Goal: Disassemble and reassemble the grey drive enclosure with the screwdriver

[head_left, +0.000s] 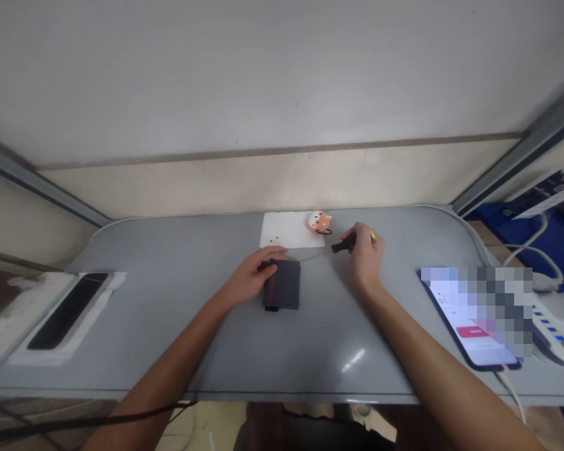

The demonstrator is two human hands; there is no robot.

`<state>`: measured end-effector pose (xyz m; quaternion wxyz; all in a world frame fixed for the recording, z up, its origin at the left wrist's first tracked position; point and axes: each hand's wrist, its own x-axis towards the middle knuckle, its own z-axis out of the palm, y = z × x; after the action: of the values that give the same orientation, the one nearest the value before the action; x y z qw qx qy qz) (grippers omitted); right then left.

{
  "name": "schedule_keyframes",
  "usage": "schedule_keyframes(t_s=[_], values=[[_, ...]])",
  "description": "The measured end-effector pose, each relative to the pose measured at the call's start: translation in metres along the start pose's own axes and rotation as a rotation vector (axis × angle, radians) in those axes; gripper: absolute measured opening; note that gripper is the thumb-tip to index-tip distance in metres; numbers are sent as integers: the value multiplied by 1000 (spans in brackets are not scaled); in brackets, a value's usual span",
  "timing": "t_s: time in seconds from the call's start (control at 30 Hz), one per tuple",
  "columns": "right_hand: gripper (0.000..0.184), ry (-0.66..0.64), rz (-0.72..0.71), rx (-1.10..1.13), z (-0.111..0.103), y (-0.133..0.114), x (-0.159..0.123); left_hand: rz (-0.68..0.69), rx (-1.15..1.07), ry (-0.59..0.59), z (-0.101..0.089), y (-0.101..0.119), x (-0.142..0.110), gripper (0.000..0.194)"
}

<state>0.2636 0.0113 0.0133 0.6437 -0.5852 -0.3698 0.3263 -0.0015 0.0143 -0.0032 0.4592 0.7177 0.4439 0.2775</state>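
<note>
My left hand is closed on the left edge of a dark, flat rectangular case lying on the grey desk; what kind of case it is I cannot make out. In my right hand is a screwdriver with a black handle and a yellow end. Its thin shaft points left, with the tip near the case's upper right corner; whether it touches is unclear. Behind the case lies a white sheet bearing a few tiny dark bits, perhaps screws. An orange and white animal-face trinket with a dark loop sits on its right end.
A lit phone with a white cable lies at the right, beside a white power strip. On the left, a black slab rests on white paper. A wall backs the desk, and black cables cross below its front edge.
</note>
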Motion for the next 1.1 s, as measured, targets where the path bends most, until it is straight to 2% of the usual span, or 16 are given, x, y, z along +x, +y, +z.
schedule_keyframes(t_s=[0.13,0.3,0.47,0.7,1.0,1.1], values=[[32,-73,-40,-59,-1,-1,-4,38,-7,32,3,0,8,26],[33,-185,-95,-120,2,0,-10,57,13,121,7,2,10,19],[33,-170,-148,-108,-2,1,-8,38,85,134,6,8,8,20],[32,-180,-96,-98,-1,2,-11,-12,103,116,6,9,5,22],[33,-184,-120,-78,-3,1,-12,-5,113,116,5,6,5,26],[35,-265,-134,-62,-2,-2,-13,-2,117,109,5,8,6,27]])
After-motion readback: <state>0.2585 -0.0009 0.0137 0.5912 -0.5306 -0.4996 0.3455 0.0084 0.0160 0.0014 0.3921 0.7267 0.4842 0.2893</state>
